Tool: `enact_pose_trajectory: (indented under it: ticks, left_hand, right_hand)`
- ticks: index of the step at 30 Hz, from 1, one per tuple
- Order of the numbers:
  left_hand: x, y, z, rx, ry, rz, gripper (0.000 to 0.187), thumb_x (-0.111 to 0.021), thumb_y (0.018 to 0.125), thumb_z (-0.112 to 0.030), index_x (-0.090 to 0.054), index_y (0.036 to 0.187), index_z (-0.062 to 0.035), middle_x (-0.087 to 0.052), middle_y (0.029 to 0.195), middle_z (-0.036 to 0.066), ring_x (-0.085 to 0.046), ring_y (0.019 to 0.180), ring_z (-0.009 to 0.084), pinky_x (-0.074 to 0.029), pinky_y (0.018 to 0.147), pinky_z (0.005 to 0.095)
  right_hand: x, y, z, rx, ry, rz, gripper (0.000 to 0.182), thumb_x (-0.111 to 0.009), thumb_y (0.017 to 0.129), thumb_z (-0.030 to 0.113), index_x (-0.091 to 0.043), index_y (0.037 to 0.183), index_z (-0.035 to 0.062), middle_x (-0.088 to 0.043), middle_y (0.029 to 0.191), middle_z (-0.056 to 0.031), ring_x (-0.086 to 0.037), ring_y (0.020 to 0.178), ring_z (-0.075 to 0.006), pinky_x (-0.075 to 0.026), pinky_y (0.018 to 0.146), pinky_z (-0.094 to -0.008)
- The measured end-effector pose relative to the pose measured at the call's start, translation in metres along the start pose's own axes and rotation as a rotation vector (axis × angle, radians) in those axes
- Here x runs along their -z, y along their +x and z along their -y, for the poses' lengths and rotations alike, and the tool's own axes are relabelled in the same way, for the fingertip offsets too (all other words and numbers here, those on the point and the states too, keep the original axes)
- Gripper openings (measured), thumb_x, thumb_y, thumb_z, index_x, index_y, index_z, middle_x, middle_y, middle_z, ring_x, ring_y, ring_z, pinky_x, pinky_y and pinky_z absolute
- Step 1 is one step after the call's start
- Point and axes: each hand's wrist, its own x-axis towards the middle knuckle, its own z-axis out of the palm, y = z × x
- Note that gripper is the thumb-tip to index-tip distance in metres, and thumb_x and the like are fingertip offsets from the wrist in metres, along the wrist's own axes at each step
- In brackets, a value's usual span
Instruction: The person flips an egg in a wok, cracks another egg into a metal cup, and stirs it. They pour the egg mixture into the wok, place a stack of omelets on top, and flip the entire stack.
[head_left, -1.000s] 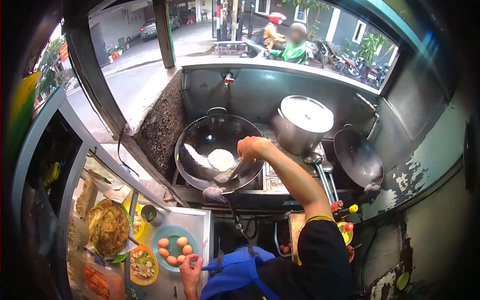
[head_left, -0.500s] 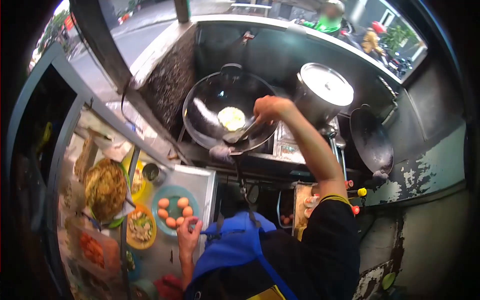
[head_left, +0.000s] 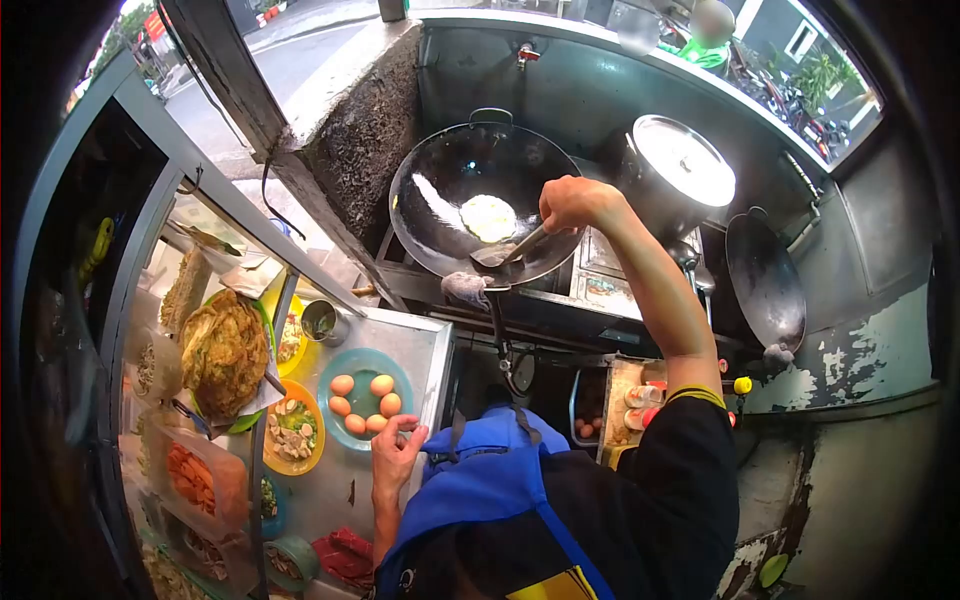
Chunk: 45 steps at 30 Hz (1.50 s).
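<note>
My right hand (head_left: 578, 203) is closed around the handle of a wok spatula (head_left: 497, 256). Its head rests low in the big black wok (head_left: 440, 190), just below a round, pale fried egg (head_left: 488, 217). The egg lies flat on the wok's inner surface. My left hand (head_left: 398, 448) is over the metal counter at the right edge of a blue-green plate (head_left: 337, 375), its fingers loosely bent and apart, holding nothing. Several brown eggs (head_left: 390, 404) lie on that plate, the closest right beside my fingertips.
A lidded metal pot (head_left: 675, 175) stands right of the wok; another wok (head_left: 765, 285) leans further right. A glass case on the left holds a browned omelette stack (head_left: 225, 355) and an orange bowl of food (head_left: 294, 428). Bottles (head_left: 643, 396) stand at my right. Someone in green is outside.
The view has shifted, so the scene sits further right and slightly higher or lower in places. My right hand keeps its grip on the spatula; my left hand stays beside the egg plate.
</note>
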Motion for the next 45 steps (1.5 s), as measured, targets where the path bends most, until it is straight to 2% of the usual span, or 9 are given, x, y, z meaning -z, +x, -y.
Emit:
enact_pose_trajectory:
  ticks: [13, 17, 19, 27, 31, 37, 41, 43, 45]
  left_hand:
    - [0.000, -0.001, -0.001, -0.057, 0.004, 0.006, 0.024, -0.076, 0.088, -0.015, -0.067, 0.103, 0.0007, -0.073, 0.086, 0.010, -0.054, 0.049, 0.0066, -0.042, 0.048, 0.0260]
    - [-0.006, -0.004, 0.006, -0.018, -0.063, -0.037, 0.023, -0.077, 0.087, -0.013, -0.068, 0.104, 0.0002, -0.072, 0.088, 0.009, -0.064, 0.063, 0.0095, -0.049, 0.054, 0.0245]
    - [-0.006, -0.004, 0.003, -0.025, -0.012, -0.028, 0.023, -0.077, 0.086, -0.013, -0.068, 0.103, 0.0003, -0.072, 0.087, 0.009, -0.063, 0.062, 0.0092, -0.049, 0.055, 0.0242]
    - [-0.007, -0.001, 0.008, -0.057, -0.045, -0.005, 0.024, -0.076, 0.086, -0.011, -0.067, 0.105, 0.0015, -0.071, 0.085, 0.009, -0.056, 0.055, 0.0062, -0.043, 0.050, 0.0239]
    - [-0.004, -0.001, 0.005, -0.063, -0.022, -0.031, 0.024, -0.076, 0.086, -0.012, -0.066, 0.104, 0.0014, -0.071, 0.084, 0.009, -0.053, 0.052, 0.0060, -0.042, 0.049, 0.0234]
    - [-0.002, -0.002, 0.007, -0.064, -0.028, -0.040, 0.024, -0.076, 0.087, -0.014, -0.066, 0.103, 0.0012, -0.072, 0.084, 0.009, -0.051, 0.051, 0.0062, -0.041, 0.049, 0.0241]
    - [-0.001, -0.003, 0.004, -0.059, -0.027, -0.038, 0.025, -0.075, 0.088, -0.015, -0.066, 0.104, 0.0014, -0.072, 0.085, 0.009, -0.051, 0.051, 0.0063, -0.042, 0.049, 0.0249]
    - [-0.001, -0.002, 0.005, -0.034, -0.049, -0.020, 0.025, -0.075, 0.088, -0.015, -0.066, 0.105, 0.0018, -0.072, 0.085, 0.010, -0.052, 0.052, 0.0062, -0.041, 0.049, 0.0244]
    - [0.000, -0.001, 0.002, -0.039, -0.027, -0.018, 0.026, -0.075, 0.088, -0.015, -0.066, 0.105, 0.0021, -0.072, 0.085, 0.010, -0.053, 0.052, 0.0061, -0.041, 0.049, 0.0239]
  right_hand:
    - [0.010, 0.009, 0.005, -0.022, -0.104, 0.052, 0.017, -0.073, 0.079, 0.016, -0.077, 0.092, 0.0060, -0.076, 0.080, -0.0098, -0.075, 0.078, -0.0197, -0.058, 0.072, -0.0345]
    - [0.019, 0.011, 0.017, 0.001, -0.265, 0.067, 0.016, -0.072, 0.076, 0.016, -0.077, 0.086, 0.0046, -0.075, 0.081, -0.0119, -0.074, 0.075, -0.0218, -0.057, 0.071, -0.0367]
    - [0.019, 0.005, 0.026, -0.023, -0.262, -0.025, 0.025, -0.081, 0.071, 0.014, -0.078, 0.095, 0.0065, -0.076, 0.090, -0.0116, -0.074, 0.084, -0.0224, -0.058, 0.073, -0.0375]
    - [0.016, 0.037, 0.021, -0.126, -0.258, 0.049, 0.032, -0.083, 0.075, 0.018, -0.078, 0.106, 0.0152, -0.076, 0.106, -0.0061, -0.073, 0.098, -0.0218, -0.058, 0.079, -0.0377]
    - [0.009, 0.035, 0.017, -0.106, -0.278, -0.045, 0.024, -0.080, 0.078, 0.018, -0.078, 0.099, 0.0076, -0.077, 0.095, -0.0098, -0.075, 0.089, -0.0230, -0.059, 0.077, -0.0363]
    - [0.008, 0.034, 0.011, -0.184, -0.358, -0.126, 0.038, -0.082, 0.078, 0.017, -0.076, 0.116, 0.0152, -0.072, 0.122, -0.0072, -0.069, 0.112, -0.0246, -0.059, 0.086, -0.0415]
    - [0.023, 0.018, 0.010, -0.150, -0.381, -0.031, 0.039, -0.084, 0.076, 0.021, -0.076, 0.114, 0.0178, -0.074, 0.118, -0.0065, -0.070, 0.109, -0.0243, -0.057, 0.088, -0.0383]
    - [0.027, 0.019, 0.005, -0.127, -0.277, 0.029, 0.029, -0.079, 0.075, 0.017, -0.077, 0.103, 0.0110, -0.077, 0.091, -0.0101, -0.074, 0.085, -0.0216, -0.058, 0.077, -0.0368]
    - [0.026, 0.020, 0.003, -0.100, -0.252, 0.037, 0.025, -0.076, 0.077, 0.016, -0.077, 0.102, 0.0103, -0.076, 0.083, -0.0093, -0.074, 0.080, -0.0203, -0.058, 0.074, -0.0362]
